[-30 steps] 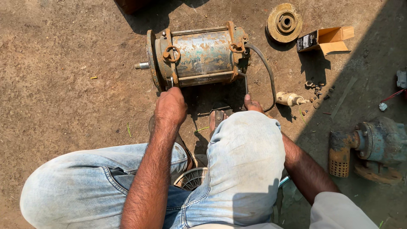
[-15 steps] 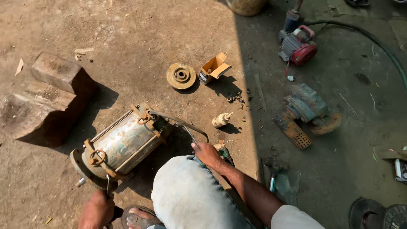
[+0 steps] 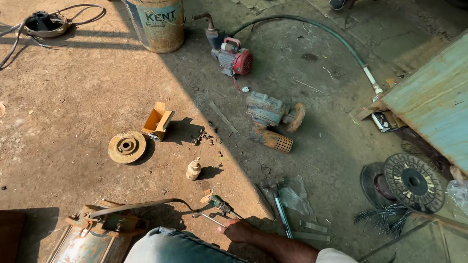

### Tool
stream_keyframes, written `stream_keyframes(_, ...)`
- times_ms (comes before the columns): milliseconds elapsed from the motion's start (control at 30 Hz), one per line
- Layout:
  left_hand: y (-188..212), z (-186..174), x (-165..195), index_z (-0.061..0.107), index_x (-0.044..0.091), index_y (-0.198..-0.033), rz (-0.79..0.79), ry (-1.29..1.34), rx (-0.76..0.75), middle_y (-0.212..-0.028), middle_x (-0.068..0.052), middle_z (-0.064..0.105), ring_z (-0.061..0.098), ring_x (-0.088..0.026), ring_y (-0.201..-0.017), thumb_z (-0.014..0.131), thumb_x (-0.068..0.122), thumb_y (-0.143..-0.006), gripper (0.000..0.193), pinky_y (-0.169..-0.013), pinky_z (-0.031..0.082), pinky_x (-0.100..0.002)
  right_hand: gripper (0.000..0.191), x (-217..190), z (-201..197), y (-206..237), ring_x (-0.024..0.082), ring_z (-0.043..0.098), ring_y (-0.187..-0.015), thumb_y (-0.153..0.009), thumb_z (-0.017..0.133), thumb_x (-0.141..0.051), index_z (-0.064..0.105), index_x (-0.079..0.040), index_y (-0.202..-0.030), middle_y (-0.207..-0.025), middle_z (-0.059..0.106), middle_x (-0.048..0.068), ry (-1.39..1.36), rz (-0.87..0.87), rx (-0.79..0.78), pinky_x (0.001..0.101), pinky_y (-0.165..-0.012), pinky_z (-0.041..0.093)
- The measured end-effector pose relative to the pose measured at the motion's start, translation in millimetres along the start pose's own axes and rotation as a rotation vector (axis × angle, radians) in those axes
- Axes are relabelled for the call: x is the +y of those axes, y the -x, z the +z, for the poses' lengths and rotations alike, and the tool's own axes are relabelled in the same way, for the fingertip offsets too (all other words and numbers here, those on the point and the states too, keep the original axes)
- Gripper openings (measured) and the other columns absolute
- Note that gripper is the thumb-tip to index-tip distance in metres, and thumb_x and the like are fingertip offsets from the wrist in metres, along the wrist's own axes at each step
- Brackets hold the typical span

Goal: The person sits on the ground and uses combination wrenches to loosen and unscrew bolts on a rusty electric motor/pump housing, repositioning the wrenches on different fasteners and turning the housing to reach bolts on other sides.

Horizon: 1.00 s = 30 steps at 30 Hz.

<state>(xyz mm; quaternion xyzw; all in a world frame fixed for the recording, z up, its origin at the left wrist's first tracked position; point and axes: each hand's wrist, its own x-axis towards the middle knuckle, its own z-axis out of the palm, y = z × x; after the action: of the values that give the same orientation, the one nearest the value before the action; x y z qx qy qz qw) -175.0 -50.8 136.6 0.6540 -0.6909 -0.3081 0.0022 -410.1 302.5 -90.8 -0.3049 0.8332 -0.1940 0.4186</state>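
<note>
We rest our right hand (image 3: 239,230) on the ground beside a green-handled tool (image 3: 220,203), grip hidden, near the rusty motor (image 3: 97,234).

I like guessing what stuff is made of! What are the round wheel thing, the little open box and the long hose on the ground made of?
The round disc looks like rusty cast metal: brown, pitted, thick. The open box looks like cardboard: orange-brown, with folded flaps. The hose seems to be rubber or plastic: dull green and bending in a smooth curve.
</note>
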Motion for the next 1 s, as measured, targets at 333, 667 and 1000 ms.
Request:
stream_keyframes(333, 93, -125, -110, 0.066, 0.0, -0.122, 0.29, 0.076, 0.453, -0.091, -0.021, 0.074, 0.074, -0.032, -0.075, 0.067, 0.008, -0.111, 0.014, -0.062, 0.054, -0.046, 0.039, -21, -9, -21, 0.04, 0.064, -0.097, -0.101, 0.058, -0.039, 0.067, -0.006, -0.118, -0.102, 0.068, 0.021, 0.005, -0.166, 0.041, 0.0527, -0.083, 0.051)
stream_keyframes(667, 122, -175, -97, 0.061, 0.005, -0.128, 0.182, -0.225, 0.115, -0.1, -0.024, 0.073, 0.075, -0.039, -0.09, 0.063, 0.0, -0.094, 0.035, -0.072, 0.063, -0.052, 0.035, -72, -81, 5, 0.031, 0.065, -0.097, -0.103, 0.064, -0.032, 0.068, -0.002, -0.122, -0.105, 0.069, 0.019, -0.163, -0.32, 0.029, 0.0453, -0.084, 0.053)
stream_keyframes(1000, 50, -125, -136, 0.061, 0.002, -0.119, 0.224, -0.45, 0.094, -0.1, -0.025, 0.072, 0.072, -0.041, -0.096, 0.07, 0.002, -0.087, 0.033, -0.084, 0.06, -0.052, 0.033, -130, -108, 15, 0.022, 0.066, -0.097, -0.105, 0.071, -0.025, 0.069, 0.001, -0.125, -0.107, 0.07, 0.017, -0.218, -0.431, 0.109, 0.0379, -0.085, 0.055)
